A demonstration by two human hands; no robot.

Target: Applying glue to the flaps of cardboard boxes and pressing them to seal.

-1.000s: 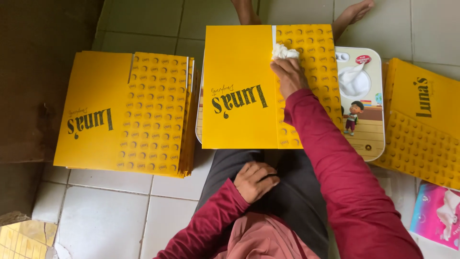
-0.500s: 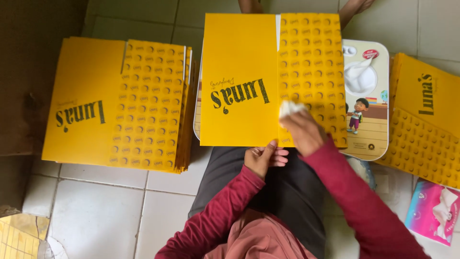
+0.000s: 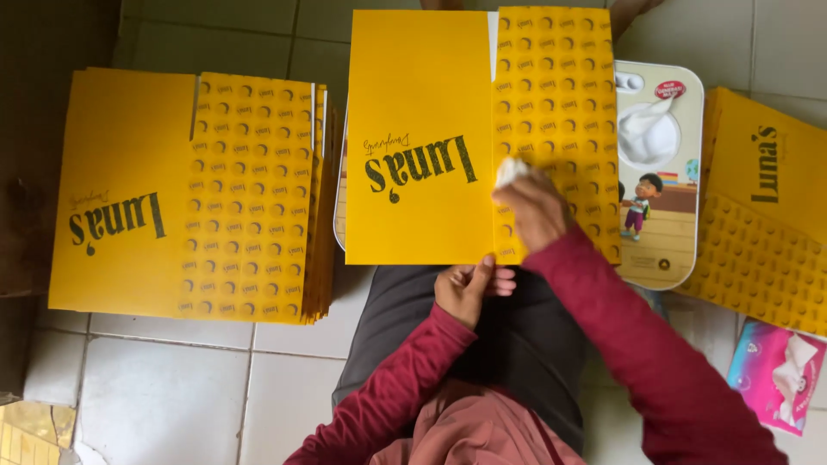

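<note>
Yellow folded carton [image 3: 448, 138] sits upper centre of the head view, flat, plain panel on the left, dotted flap on the right, black lettering across the plain half. It lies on top of a pale rounded tray [image 3: 663, 215] with a cartoon print; tray sticks out past the carton's right edge. Right hand [image 3: 536, 207] is on the carton near the seam between plain panel and dotted flap, lower middle of the sheet, fingers curled around a small white wad [image 3: 512, 169] and pressing it to the surface. Wad pokes out at the upper left of the fist. Left hand [image 3: 468, 288] is at the carton's bottom edge, centre frame, thumb and fingers pinching that edge, otherwise loosely curled. Both sleeves are dark red, coming in from the bottom of the frame; dark fabric of the lap shows under the arms. Stack of the same yellow cartons [image 3: 189, 194] at left of frame, edges fanned slightly on its right side, well apart from the hands. Another yellow carton pile [image 3: 762, 207] at right edge, just beside the tray. Pink tissue pack [image 3: 771, 379] lower right, white tissue sticking out of it. All of it rests on a white tiled floor [image 3: 164, 387].
</note>
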